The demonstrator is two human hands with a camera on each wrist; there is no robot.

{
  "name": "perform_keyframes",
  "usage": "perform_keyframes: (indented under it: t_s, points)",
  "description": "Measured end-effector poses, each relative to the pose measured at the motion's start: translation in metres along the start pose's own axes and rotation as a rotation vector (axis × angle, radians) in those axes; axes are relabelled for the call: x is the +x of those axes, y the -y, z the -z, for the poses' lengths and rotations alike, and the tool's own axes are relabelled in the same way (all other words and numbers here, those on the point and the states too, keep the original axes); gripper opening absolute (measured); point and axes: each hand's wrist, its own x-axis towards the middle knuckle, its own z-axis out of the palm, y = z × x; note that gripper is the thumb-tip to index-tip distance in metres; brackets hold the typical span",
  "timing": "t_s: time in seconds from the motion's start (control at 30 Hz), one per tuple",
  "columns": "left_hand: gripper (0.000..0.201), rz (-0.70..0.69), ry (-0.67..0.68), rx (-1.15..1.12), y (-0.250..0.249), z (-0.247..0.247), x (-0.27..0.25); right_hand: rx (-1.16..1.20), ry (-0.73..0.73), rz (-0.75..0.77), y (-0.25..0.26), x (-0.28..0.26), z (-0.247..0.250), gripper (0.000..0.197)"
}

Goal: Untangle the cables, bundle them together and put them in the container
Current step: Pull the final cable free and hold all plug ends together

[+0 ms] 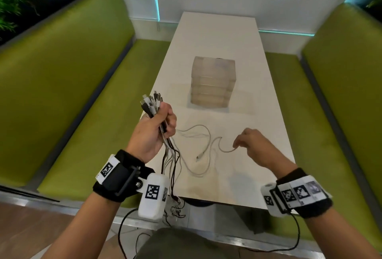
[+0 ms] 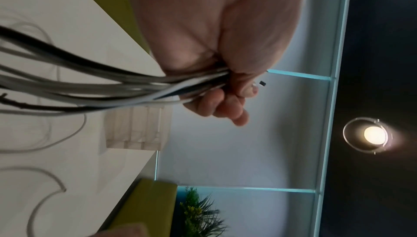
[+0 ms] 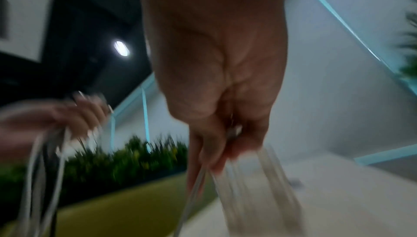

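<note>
Cables (image 1: 154, 105), black and white, stand bunched in the left hand (image 1: 154, 129), which grips them in a fist held up over the near left edge of the counter (image 1: 217, 37). Their plug ends stick up above the fist, and the loose lengths hang down past the wrist and over the counter's near edge. The left wrist view shows the same fingers (image 2: 216, 105) curled tight round the bunch.

Nearer than the container (image 1: 211, 82), one white cable (image 1: 203, 145) lies in loops on the counter, well apart from it. The right hand (image 1: 251, 143), low over the counter and to the right of the loops, pinches this cable near one end between thumb and fingertips; its other plug lies on the counter among the loops.

The container, a translucent ribbed box, stands at the counter's middle. Green benches (image 1: 62, 76) run along both sides of the counter.
</note>
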Motion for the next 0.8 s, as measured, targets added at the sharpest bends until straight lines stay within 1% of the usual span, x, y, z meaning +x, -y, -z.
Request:
perform_keyframes:
  t_s: [0.07,0.1,0.13,0.17,0.2,0.23,0.3,0.37,0.43,0.53,0.7,0.77,0.8]
  points:
    - [0.028,-0.01,-0.009,0.037,0.006,-0.011,0.004,0.022,0.149,0.073,0.024,-0.008,0.039,0.05]
    - [0.028,-0.009,-0.003,0.06,0.01,-0.018,0.006,0.033,0.219,0.092,0.037,-0.013,0.057,0.053]
    - [0.028,-0.001,0.011,0.077,0.013,-0.024,0.008,0.045,0.272,0.111,0.051,-0.016,0.071,0.053]
    - [0.028,0.011,0.028,0.09,0.017,-0.03,0.009,0.058,0.292,0.138,0.065,-0.017,0.082,0.05]
    - [0.027,0.026,0.047,0.102,0.021,-0.036,0.01,0.086,0.273,0.17,0.077,-0.016,0.089,0.044]
    - [0.028,0.042,0.062,0.122,0.024,-0.041,0.01,0.136,0.215,0.203,0.088,-0.013,0.093,0.036]
    - [0.035,0.077,0.077,0.158,0.03,-0.049,0.009,0.266,0.048,0.23,0.103,-0.005,0.094,0.025]
    - [0.037,0.105,0.085,0.154,0.034,-0.054,0.005,0.395,-0.099,0.215,0.11,0.003,0.091,0.024]
    - [0.038,0.125,0.102,0.145,0.035,-0.054,0.001,0.497,-0.197,0.203,0.115,0.009,0.086,0.026]
    - [0.036,0.14,0.132,0.121,0.034,-0.049,-0.003,0.595,-0.253,0.176,0.12,0.014,0.079,0.032]
    - [0.031,0.125,0.204,0.114,0.033,-0.036,-0.006,0.755,-0.324,0.139,0.124,0.014,0.068,0.031]
    - [0.027,0.102,0.208,0.137,0.033,-0.031,-0.006,0.879,-0.359,0.127,0.122,0.019,0.062,0.032]
    - [0.024,0.086,0.199,0.134,0.033,-0.028,-0.005,0.961,-0.367,0.12,0.12,0.023,0.058,0.028]
